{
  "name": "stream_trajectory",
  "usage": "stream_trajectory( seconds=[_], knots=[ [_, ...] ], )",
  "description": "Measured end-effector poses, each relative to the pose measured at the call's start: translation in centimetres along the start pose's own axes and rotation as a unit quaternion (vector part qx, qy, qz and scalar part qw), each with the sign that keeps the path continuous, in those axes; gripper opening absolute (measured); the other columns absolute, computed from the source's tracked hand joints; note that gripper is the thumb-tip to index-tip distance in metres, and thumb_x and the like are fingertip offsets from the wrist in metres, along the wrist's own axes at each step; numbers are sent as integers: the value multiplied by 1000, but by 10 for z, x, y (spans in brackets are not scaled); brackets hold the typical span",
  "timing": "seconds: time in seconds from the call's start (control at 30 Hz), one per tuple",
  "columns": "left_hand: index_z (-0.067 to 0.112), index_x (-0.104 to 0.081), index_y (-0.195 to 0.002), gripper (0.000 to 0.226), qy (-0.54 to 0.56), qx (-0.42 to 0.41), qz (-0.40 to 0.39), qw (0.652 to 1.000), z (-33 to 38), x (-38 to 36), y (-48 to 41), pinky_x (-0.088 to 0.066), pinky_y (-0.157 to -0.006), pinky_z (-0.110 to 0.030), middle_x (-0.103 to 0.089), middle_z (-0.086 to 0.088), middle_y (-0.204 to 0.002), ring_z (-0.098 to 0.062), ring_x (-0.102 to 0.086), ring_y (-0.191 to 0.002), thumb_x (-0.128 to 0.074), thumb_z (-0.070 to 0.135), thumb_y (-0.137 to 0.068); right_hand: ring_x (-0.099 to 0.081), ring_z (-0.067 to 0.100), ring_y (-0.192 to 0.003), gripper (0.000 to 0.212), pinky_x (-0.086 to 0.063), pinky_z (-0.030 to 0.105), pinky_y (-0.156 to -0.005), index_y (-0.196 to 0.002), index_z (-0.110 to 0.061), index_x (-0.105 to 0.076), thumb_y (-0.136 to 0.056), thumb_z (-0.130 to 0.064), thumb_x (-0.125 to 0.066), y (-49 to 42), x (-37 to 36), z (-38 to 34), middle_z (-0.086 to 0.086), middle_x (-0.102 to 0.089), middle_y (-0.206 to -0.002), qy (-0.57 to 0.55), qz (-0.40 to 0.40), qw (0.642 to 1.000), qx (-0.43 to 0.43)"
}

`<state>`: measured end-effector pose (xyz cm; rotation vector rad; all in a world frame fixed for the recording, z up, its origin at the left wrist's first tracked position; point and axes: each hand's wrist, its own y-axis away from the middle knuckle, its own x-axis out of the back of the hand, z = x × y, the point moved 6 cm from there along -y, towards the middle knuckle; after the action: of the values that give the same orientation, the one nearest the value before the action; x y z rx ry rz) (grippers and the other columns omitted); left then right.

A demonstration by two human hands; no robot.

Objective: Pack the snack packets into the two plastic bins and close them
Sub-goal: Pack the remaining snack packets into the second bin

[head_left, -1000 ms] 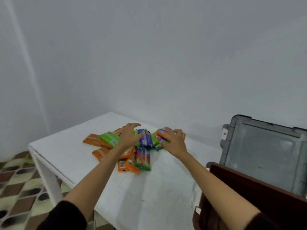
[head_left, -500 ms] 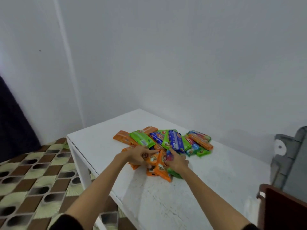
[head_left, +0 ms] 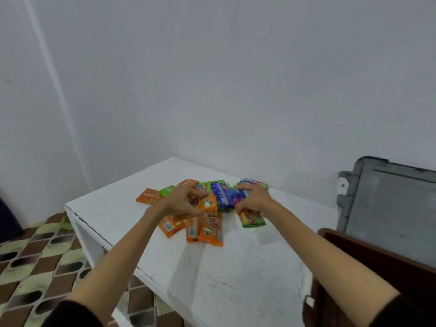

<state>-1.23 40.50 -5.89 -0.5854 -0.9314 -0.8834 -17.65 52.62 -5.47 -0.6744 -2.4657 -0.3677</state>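
Head view: the heap of orange, green and blue foil snack packets [head_left: 207,208] lies mid-table on the white painted table [head_left: 224,274]. My left hand [head_left: 181,201] curls its fingers over orange packets at nine o'clock; my right hand [head_left: 253,198] clamps the blue one at three. They look light, crinkly and slippery, so I judge bunching them by the edges best.
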Motion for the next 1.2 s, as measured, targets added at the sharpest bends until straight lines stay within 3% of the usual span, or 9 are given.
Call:
stream_trajectory(
  seconds=[0.13,0.2,0.27,0.43,0.57,0.7,0.83,1.03,1.2],
  knots=[
    [34,-56,-125,80,-16,-107,-8,994,85,11,-17,-36,-77,-12,-52,8,-105,-10,-51,-98,-66,63,-51,-56,24,-109,70,-50,35,-93,-120,-31,-61,-58,-7,-83,47,81,1,7,-56,-127,37,53,998,23],
    [36,-56,-126,81,-53,-165,-21,985,131,7,-25,-34,-80,-16,-52,9,-105,-8,-49,-98,-62,66,-51,-55,23,-109,71,-48,34,-93,-121,-30,-60,-58,-8,-83,76,116,11,4,-57,-124,81,83,993,30],
    [37,-54,-127,75,-92,-220,-37,970,177,-4,-29,-34,-82,-19,-53,7,-108,-10,-49,-98,-65,61,-57,-55,19,-100,71,-48,28,-83,-122,-30,-58,-59,-7,-82,106,146,25,2,-57,-119,115,103,987,33],
    [38,-49,-130,72,-119,-323,-74,936,277,-49,-25,-39,-80,-22,-54,6,-106,-9,-50,-93,-63,58,-63,-50,15,-92,76,-43,20,-66,-130,-33,-49,-64,-9,-78,174,183,70,-2,-49,-110,272,40,962,-7],
    [30,-49,-133,75,-167,-399,-130,892,337,-113,-10,-35,-74,-22,-56,0,-108,-14,-51,-94,-71,53,-65,-48,15,-96,76,-42,24,-80,-133,-29,-46,-66,-11,-77,213,194,115,0,-49,-110,336,25,939,-67],
    [17,-44,-135,78,-217,-407,-168,871,356,-161,-4,-38,-79,-26,-59,-8,-116,-23,-55,-102,-78,39,-68,-35,22,-117,72,-35,33,-101,-130,-29,-45,-68,-9,-76,232,195,143,4,-37,-123,379,67,921,-60],
    [17,-45,-131,78,-291,-389,-187,854,347,-192,-1,-47,-83,-31,-62,-7,-112,-23,-58,-98,-76,47,-67,-26,20,-121,71,-35,35,-104,-126,-31,-42,-68,-6,-73,243,179,159,2,-26,-130,377,95,921,-21],
    [18,-43,-130,73,-413,-389,-181,803,344,-233,11,-46,-79,-35,-57,-8,-119,-24,-57,-105,-73,47,-69,-31,24,-118,74,-40,36,-99,-132,-28,-36,-72,-3,-72,238,154,197,5,-26,-134,462,-29,885,-59],
    [10,-43,-129,72,-436,-381,-188,794,345,-250,15,-47,-84,-37,-56,-12,-122,-27,-56,-110,-74,41,-72,-34,28,-124,81,-37,38,-104,-143,-20,-25,-77,-3,-68,231,142,212,10,-31,-140,476,-52,873,-90]
  ],
)
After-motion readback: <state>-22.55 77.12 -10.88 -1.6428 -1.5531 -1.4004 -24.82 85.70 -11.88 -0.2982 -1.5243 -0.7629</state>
